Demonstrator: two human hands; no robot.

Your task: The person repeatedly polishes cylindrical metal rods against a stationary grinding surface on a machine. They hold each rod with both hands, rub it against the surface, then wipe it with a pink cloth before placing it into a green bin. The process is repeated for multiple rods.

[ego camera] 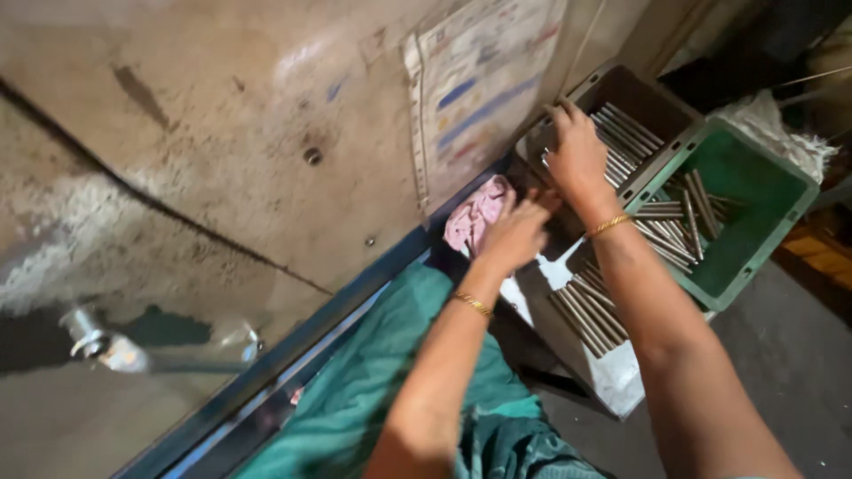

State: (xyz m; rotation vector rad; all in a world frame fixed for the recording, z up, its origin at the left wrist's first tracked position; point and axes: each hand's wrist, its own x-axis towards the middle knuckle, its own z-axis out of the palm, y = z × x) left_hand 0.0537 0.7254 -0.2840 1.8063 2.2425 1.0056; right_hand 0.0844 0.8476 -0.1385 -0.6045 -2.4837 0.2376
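Steel rods (621, 142) fill the brown crate (652, 98), and the right hand (577, 155) lies spread over them at the crate's near-left corner, fingers loosely open and fingertips pressing on the rod ends; whether it grips any of them I cannot tell. Its forearm runs up from the lower right, wrist bent back a little, a gold bangle (609, 225) at the wrist. The left hand (513, 235) sits just below and left of it, fingers curled down at the crate's near edge beside a pink cloth (479, 213); what it clasps is hidden under the knuckles. That arm comes up from the bottom centre over green fabric (382, 381), with its own bangle (473, 304). More rods (586, 315) lie bundled on a white sheet (621, 377) under the right forearm, and others rest in the green crate (754, 204) to the right.
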